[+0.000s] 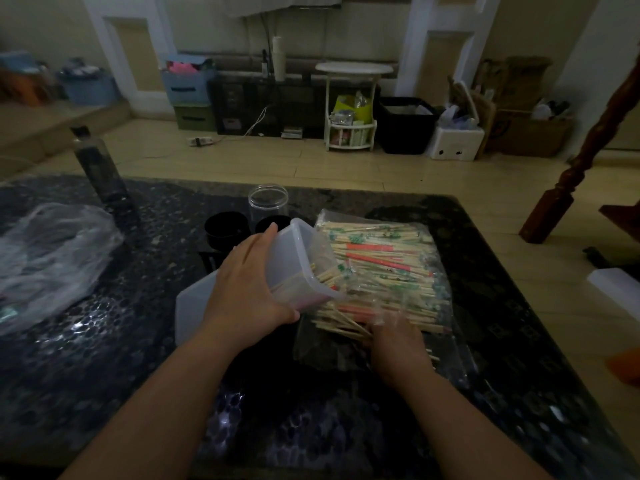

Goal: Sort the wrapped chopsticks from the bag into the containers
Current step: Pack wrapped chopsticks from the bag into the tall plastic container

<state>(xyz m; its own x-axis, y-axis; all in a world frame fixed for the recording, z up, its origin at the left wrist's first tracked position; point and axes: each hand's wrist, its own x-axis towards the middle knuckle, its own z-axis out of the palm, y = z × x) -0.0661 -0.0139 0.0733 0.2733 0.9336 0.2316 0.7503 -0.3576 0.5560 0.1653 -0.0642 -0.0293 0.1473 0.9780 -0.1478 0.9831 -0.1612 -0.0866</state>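
Dark speckled stone tabletop [311, 427]: carries all the task's things.
Right hand [398, 344]: nearer than the container and to its right, resting on the near ends of the loose sticks. It is blurred, so I cannot tell whether the fingers pinch any.
Left hand [249, 289]: wrapped round the container's side, with the thumb near its mouth rim, holding it tilted.
Flat translucent white plastic piece [194, 306]: lying against the container's left side, under the left wrist. It could be a lid or a second tub; I cannot tell which.
Translucent white plastic rectangular container [294, 258]: tipped over, with its mouth facing right. A modest bundle of sticks already lies inside.
Paper-wrapped bamboo chopsticks [381, 251]: heaped to the right of the container's mouth, in green-printed and orange wrappers. Most are still in the heap.
Clear plastic bag [323, 216]: spread under and over that heap, touching the container's mouth.
Two black round cups [225, 232]: just beyond the container. No sticks are visible in them.
Clear round plastic jar [268, 202]: further beyond the container. It shows no sticks either.
Progress: early, by my reading. One container has been started, the others look untouched, and the bulk of the heap is left to sort.
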